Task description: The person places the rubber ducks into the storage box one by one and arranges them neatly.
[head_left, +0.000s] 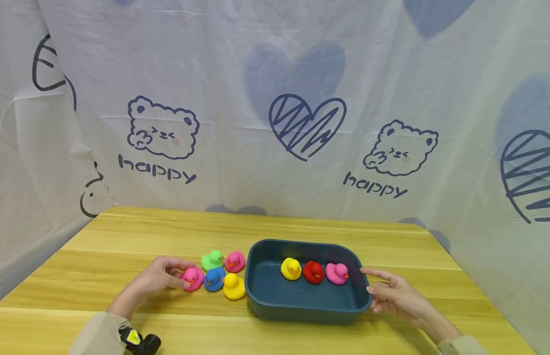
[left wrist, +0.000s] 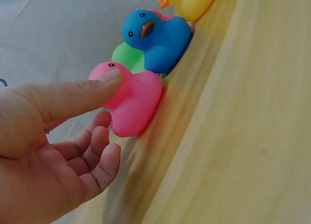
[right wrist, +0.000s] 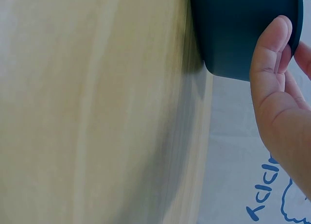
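At the left end of a loose group of rubber ducks, my left hand (head_left: 161, 273) pinches a pink rubber duck (head_left: 194, 279) between thumb and fingers. The left wrist view shows the thumb (left wrist: 104, 85) lying across this duck's head; the index finger is mostly hidden behind it. Close by sit a blue duck (head_left: 214, 279), a green duck (head_left: 212, 260), another pink duck (head_left: 234, 262) and a yellow duck (head_left: 233, 287). My right hand (head_left: 396, 296) touches the right end of a dark teal bin (head_left: 301, 315), index finger and thumb extended at its rim.
Inside the bin stand a yellow duck (head_left: 291, 269), a red duck (head_left: 313, 272) and a pink duck (head_left: 337, 273) in a row. The wooden table (head_left: 204, 330) backs onto a white printed curtain (head_left: 230, 98). A black device (head_left: 142, 341) is worn at the left wrist.
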### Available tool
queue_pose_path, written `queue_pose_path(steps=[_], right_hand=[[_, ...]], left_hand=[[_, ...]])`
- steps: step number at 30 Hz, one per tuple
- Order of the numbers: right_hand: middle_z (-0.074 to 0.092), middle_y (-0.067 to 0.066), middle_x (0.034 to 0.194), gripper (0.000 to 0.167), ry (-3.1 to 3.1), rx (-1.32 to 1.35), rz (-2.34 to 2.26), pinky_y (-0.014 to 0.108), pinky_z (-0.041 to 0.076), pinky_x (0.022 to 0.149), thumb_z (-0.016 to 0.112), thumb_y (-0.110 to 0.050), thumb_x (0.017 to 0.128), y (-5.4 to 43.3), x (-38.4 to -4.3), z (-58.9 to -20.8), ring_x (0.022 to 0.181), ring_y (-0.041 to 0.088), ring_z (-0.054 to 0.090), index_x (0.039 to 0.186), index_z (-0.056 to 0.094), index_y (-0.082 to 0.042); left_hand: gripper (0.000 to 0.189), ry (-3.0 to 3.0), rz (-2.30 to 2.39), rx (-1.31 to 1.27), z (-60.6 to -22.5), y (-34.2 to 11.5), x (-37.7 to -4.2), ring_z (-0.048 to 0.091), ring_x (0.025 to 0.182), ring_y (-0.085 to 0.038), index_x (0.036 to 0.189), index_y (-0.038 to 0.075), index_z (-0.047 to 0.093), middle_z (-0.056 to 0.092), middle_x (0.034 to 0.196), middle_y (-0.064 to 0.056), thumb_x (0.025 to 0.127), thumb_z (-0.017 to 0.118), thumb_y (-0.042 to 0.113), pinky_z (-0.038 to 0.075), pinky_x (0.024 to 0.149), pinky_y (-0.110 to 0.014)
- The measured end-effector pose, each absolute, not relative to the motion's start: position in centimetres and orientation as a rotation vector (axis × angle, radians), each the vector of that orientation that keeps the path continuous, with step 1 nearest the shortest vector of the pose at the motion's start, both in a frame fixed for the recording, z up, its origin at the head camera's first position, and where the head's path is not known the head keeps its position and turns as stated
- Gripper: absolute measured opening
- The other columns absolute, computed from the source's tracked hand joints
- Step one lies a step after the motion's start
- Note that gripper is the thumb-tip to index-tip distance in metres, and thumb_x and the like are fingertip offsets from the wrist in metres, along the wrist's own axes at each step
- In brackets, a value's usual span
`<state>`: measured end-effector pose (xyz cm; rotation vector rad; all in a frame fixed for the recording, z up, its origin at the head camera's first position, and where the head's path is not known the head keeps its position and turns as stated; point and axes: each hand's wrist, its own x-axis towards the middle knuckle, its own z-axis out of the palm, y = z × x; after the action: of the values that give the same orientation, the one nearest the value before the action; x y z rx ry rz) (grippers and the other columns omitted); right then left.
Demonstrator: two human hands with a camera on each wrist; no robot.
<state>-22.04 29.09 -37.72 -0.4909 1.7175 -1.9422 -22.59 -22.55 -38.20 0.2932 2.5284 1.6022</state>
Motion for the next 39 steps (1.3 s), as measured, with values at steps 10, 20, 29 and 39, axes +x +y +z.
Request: queue_pose_path(steps=[10,20,29,39], right_hand=[[0.059,0.005,0.072,0.038,1.727,-0.482,-1.938,0.023,0.05,0.062,0.047,-0.001,0.091,29.1,-22.1,-37.7,0.065,0.013,0.06,0.126,0.049,-0.016],[0.06,0.005,0.072,0.039,1.707,-0.504,-1.946,0.023,0.05,0.062,0.047,-0.001,0.091,28.9,-22.1,-37.6,0.066,0.013,0.06,0.128,0.047,-0.014],[0.059,0.005,0.072,0.037,1.723,-0.466,-1.931,0.022,0.05,0.062,0.047,-0.003,0.091,29.0,-22.0,-37.5,0.065,0.013,0.06,0.125,0.05,-0.018],[0.059,0.005,0.073,0.039,1.734,-0.448,-1.925,0.023,0.05,0.062,0.048,-0.004,0.091,29.0,-22.0,-37.5,0.066,0.013,0.06,0.128,0.047,-0.014]], left_hand=[[0.043,2.609,1.564,0.354,-38.7,-22.4,-22.7,0.046,0.068,-0.016,0.105,-0.011,0.059,0.056,0.082,-0.006,0.065,0.072,-0.003,0.041,0.058,-0.023],[0.037,2.717,1.504,0.235,-38.7,-22.3,-22.6,0.046,0.072,-0.019,0.101,-0.007,0.062,0.056,0.084,-0.007,0.067,0.074,0.001,0.04,0.056,-0.027],[0.038,2.777,1.574,0.141,-37.6,-22.1,-22.2,0.054,0.094,-0.034,0.106,-0.01,0.058,0.058,0.103,-0.021,0.071,0.07,-0.002,0.046,0.077,-0.042],[0.036,2.675,1.826,0.264,-36.6,-20.0,-22.4,0.057,0.089,-0.032,0.108,-0.01,0.054,0.055,0.103,-0.02,0.076,0.067,-0.001,0.049,0.075,-0.035]])
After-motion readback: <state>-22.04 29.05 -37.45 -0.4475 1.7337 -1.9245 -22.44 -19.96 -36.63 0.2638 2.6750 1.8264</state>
